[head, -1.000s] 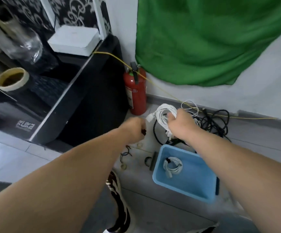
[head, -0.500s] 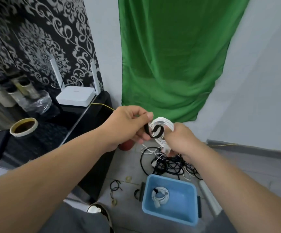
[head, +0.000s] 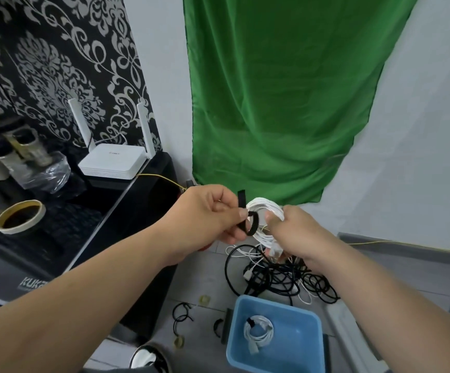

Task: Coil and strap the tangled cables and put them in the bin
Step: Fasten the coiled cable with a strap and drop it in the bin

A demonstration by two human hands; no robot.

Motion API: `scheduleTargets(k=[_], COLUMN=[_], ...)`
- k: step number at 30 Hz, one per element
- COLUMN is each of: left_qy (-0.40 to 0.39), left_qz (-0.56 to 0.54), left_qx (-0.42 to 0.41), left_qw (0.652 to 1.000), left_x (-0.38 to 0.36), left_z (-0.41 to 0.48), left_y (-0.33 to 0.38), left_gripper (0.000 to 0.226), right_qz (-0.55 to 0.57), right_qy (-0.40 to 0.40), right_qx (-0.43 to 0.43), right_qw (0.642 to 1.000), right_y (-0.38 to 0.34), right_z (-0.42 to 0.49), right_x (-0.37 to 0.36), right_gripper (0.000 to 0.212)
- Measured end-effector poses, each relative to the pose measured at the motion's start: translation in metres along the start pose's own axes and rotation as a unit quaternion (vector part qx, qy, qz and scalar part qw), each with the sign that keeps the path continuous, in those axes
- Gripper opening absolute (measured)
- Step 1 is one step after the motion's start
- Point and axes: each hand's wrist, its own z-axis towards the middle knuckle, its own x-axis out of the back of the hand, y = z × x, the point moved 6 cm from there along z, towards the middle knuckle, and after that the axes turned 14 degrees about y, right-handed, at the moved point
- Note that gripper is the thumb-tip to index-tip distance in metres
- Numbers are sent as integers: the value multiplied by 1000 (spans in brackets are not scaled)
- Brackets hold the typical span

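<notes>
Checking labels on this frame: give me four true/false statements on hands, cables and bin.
1. The left hand pinches a black strap. True.
2. The right hand holds a black coil. False: it holds a white coil.
3. The bin holds nothing. False: a strapped coil lies in it.
4. A tangle of cables lies on the floor beyond the bin. True.

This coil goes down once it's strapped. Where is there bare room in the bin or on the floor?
Free: the blue bin, right of the strapped coil inside it; the grey floor right of the cable tangle. Crowded: that tangle behind the bin, and loose bits left of it.
</notes>
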Motion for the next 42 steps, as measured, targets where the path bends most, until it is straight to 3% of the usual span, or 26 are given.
scheduleTargets(k=[3, 7, 10, 15, 21, 26, 33, 37, 42], left_qy=[12, -38, -9, 20, 13, -3, 26, 52, 70], left_qz=[61, 68, 78, 71, 121, 142, 153, 157, 155], left_qx=[-37, -61, -79, -63, -88, -123, -235, -290, -267], left_qw=[997, 995, 994, 995, 989, 982, 959, 943, 948], left_x=[3, -13, -17, -16, -17, -17, -17, -15, -10], left_z=[7, 0, 1, 9, 10, 10, 3, -5, 1], left_y=[-4, -6, -8, -14, -10, -7, -2, 11, 7], left_gripper=[15, 10, 11, 7, 12, 15, 31, 37, 32], right_qz=[16, -6, -34, 12, 49, 7, 6, 39, 101], right_qy=[-17, -29, -34, -24, -37, -39, -57, -66, -103], right_qx=[3, 54, 106, 157, 140, 157, 168, 151, 118], right_qw=[1000, 998, 993, 987, 988, 987, 984, 986, 982], right_y=[4, -2, -11, -21, -15, -16, -24, -25, -24], right_z=[3, -4, -12, -17, -13, -13, -20, -20, -22], right_x=[-4, -7, -12, -10, -9, -7, -6, -5, -9], right_gripper=[30, 26, 24, 22, 12, 16, 33, 23, 19])
